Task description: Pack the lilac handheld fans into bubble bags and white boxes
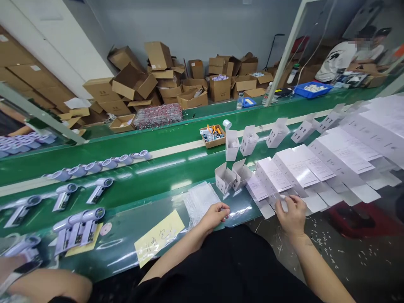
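Observation:
My left hand [216, 213] is just above the front edge of the bench, beside a stack of clear bubble-wrap bags [202, 200]. Its fingers are curled in, and I see nothing held in them. My right hand [291, 210] is closed on the near edge of a folded-flat white box [268, 191], part of which my fingers hide. That box is at the left end of a long overlapping row of flat printed boxes [299, 166]. Two opened white boxes [224, 179] stand upright just beyond my hands, with their flaps up.
More upright white boxes [232, 145] line the green belt [176, 168] next to a small carton of parts [214, 136]. Lilac handheld devices [78, 227] lie at left, near another person's arm [47, 284]. A yellow handwritten paper [159, 237] lies on the bench. Cardboard cartons [135, 84] are piled behind.

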A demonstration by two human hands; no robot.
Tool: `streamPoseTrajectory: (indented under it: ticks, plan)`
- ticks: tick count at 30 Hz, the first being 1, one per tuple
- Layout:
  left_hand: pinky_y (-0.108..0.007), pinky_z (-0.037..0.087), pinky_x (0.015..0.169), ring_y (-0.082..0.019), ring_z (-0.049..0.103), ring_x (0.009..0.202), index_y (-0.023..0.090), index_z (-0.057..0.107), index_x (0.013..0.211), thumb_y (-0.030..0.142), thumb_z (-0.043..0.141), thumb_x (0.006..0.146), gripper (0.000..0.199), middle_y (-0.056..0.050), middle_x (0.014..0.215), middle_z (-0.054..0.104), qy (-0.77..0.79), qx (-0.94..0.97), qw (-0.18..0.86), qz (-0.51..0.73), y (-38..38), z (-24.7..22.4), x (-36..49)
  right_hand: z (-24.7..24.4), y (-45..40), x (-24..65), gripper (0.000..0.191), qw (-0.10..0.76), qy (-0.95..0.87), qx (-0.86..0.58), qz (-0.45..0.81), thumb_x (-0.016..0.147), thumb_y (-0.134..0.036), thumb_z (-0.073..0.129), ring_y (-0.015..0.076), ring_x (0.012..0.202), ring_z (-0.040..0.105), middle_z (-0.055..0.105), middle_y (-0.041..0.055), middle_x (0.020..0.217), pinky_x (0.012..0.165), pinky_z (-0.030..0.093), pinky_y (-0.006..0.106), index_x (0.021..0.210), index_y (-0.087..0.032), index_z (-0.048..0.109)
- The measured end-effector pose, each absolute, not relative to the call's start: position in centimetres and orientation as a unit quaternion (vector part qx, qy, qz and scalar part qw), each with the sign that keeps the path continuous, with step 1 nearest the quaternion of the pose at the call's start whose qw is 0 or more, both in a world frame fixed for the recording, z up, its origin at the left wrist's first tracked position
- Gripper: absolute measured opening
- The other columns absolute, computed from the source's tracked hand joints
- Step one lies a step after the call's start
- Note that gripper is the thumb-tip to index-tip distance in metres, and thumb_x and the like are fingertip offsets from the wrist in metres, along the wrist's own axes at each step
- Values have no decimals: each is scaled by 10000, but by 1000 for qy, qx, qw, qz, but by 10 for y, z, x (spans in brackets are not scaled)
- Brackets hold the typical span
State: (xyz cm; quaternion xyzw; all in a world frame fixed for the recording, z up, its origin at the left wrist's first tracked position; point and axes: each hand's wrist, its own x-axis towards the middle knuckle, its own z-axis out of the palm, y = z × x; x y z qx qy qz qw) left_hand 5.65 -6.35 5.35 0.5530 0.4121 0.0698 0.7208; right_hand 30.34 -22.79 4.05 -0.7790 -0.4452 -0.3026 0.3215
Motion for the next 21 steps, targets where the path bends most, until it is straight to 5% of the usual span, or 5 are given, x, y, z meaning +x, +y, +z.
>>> streamPoseTrajectory:
  ticks: [3, 6, 11, 18, 21]
  plan:
    - [-229, 413, 595, -110, 538, 655, 132, 588, 812, 329, 656, 645, 266, -2, 710, 563, 441, 512, 731, 98, -61, 56, 50, 43, -237, 278, 120, 361, -507, -754, -208, 744, -211, 628, 228, 808, 571, 574, 95, 849, 729, 492, 374, 859, -191, 597]
    - [-225, 411, 595, -108, 551, 661, 135, 573, 786, 301, 657, 643, 234, -8, 737, 572, 469, 470, 737, 128, -60, 52, 43, 32, -232, 247, 120, 361, -565, -739, 65, 802, -221, 537, 216, 801, 593, 616, 74, 853, 755, 476, 358, 908, -223, 593]
    - [-219, 403, 584, -103, 560, 641, 136, 569, 761, 276, 658, 658, 196, -13, 729, 584, 506, 421, 734, 165, -64, 46, 32, 0, -198, 219, 164, 355, -356, -752, 426, 708, -334, 600, 218, 735, 601, 633, 45, 770, 731, 471, 350, 825, -219, 601]
    - [-212, 378, 549, -101, 556, 591, 129, 568, 732, 382, 725, 654, 308, -33, 711, 593, 554, 290, 742, 241, -72, 43, 16, -10, -139, 206, 259, 361, -268, -684, 574, 670, -367, 639, 135, 626, 586, 596, -12, 673, 532, 447, 230, 849, -204, 548]
    - [-271, 433, 643, -179, 616, 755, 145, 588, 965, 603, 618, 700, 531, -107, 915, 626, 455, 157, 819, 311, -75, 53, 1, -2, -124, 193, 247, 360, -243, -644, 629, 671, -396, 657, 116, 576, 560, 567, -22, 598, 528, 435, 218, 742, -195, 532]
